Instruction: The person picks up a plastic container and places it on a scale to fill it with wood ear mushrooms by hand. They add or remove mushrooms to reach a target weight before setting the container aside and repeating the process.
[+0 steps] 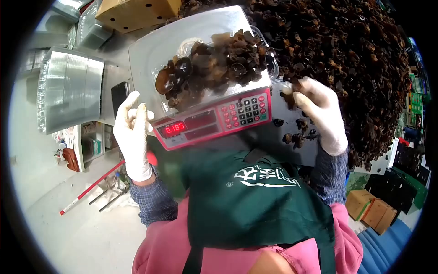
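A red electronic scale with a silver pan shows 0.185 on its lit display. On the pan sits a clear plastic tray filled with dark brown wood ear mushrooms. My left hand, in a white glove, is beside the scale's left end, fingers apart and holding nothing. To the right of the scale, my gloved right hand pinches a brown piece of wood ear mushroom, partly hidden by the fingers. A few loose mushroom pieces lie on the table below that hand.
A large heap of wood ear mushrooms covers the table's right side. Stacked clear plastic trays stand at the left, near a black phone. A cardboard box is at the back. Wooden boxes are on the lower right.
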The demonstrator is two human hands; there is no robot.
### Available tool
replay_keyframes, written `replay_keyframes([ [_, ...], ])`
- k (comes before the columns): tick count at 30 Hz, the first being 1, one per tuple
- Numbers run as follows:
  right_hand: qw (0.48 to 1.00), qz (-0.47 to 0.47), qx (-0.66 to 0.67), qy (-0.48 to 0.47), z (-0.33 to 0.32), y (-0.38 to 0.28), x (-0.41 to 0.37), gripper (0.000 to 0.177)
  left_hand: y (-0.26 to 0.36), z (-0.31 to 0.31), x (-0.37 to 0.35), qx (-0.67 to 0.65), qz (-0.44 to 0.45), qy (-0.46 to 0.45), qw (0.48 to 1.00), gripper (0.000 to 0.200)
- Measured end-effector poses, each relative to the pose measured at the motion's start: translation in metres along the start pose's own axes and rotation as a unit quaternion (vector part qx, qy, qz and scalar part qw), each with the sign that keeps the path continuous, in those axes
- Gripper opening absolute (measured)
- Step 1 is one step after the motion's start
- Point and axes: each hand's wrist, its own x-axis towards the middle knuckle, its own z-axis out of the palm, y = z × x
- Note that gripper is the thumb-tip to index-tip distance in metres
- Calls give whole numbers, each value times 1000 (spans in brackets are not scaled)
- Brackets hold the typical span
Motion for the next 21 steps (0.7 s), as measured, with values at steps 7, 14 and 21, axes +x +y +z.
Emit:
replay_keyframes([
  [7,954,211,-164,133,-87,103,-158,12,2,8,12,4,28,2,1000,35],
  [14,737,353,-576,19,-102,181,-266,32,14,10,21,24,66,13,997,33],
  [21,840,196,-495,109,-71,142,-194,42,22,19,17,31,101,12,994,28],
])
